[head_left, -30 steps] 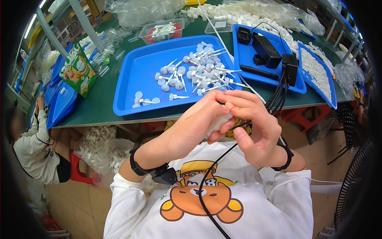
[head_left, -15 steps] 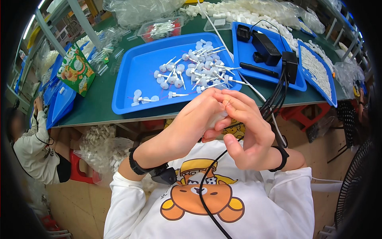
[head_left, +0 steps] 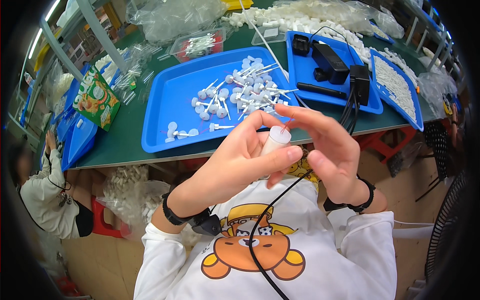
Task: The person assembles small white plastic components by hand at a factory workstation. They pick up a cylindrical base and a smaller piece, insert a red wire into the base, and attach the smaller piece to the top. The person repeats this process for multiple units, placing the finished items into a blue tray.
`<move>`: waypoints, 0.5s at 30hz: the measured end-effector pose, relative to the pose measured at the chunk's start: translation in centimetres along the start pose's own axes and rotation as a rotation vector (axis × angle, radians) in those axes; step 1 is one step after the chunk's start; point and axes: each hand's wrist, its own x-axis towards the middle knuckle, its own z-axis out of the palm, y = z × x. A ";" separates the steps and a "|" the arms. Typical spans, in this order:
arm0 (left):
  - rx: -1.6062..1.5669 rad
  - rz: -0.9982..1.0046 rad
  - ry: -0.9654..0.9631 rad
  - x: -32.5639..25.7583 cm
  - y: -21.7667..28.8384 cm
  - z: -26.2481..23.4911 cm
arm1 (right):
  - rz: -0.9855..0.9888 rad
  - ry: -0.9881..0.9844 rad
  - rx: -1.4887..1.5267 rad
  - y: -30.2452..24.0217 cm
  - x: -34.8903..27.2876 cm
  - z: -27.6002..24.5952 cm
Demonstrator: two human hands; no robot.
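Note:
My left hand [head_left: 230, 155] is closed around a white cylinder [head_left: 270, 146], its thumb lying across the front of it. A pale round cap [head_left: 281, 134] sits on the cylinder's upper end, with a thin red thread rising from it. To the right, my right hand [head_left: 342, 155] arches beside the cap with thumb and forefinger apart; its other fingers are partly hidden. Beyond both hands, a blue tray [head_left: 165, 105] holds several white sticks with pale round discs [head_left: 250, 90] and fine red threads, most heaped at its right side.
A second blue tray [head_left: 372, 102] bears black electronic boxes [head_left: 330, 65] and cables. Farther right, another tray holds small white tubes [head_left: 395, 87]. A green snack bag [head_left: 97, 100] stands at left. Another person [head_left: 50, 195] sits at far left; a fan [head_left: 445, 235] is at right.
My hands have parted slightly, the right one opening and moving to the right. The white cylinder, mostly hidden by the fingers before, now shows in my left hand.

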 end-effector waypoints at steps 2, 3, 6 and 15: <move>-0.016 0.081 -0.076 0.0 -0.6 -0.1 | 0.013 0.028 0.039 -0.5 0.1 -0.4; -0.023 0.095 -0.099 0.1 -0.8 -0.2 | 0.027 0.034 0.102 -0.4 0.1 -0.5; -0.001 0.130 -0.153 0.5 -1.1 0.2 | 0.076 0.013 0.285 0.1 0.2 -0.8; -0.199 -0.138 -0.246 0.3 -1.2 0.5 | 0.435 -0.120 0.565 -0.6 0.0 0.4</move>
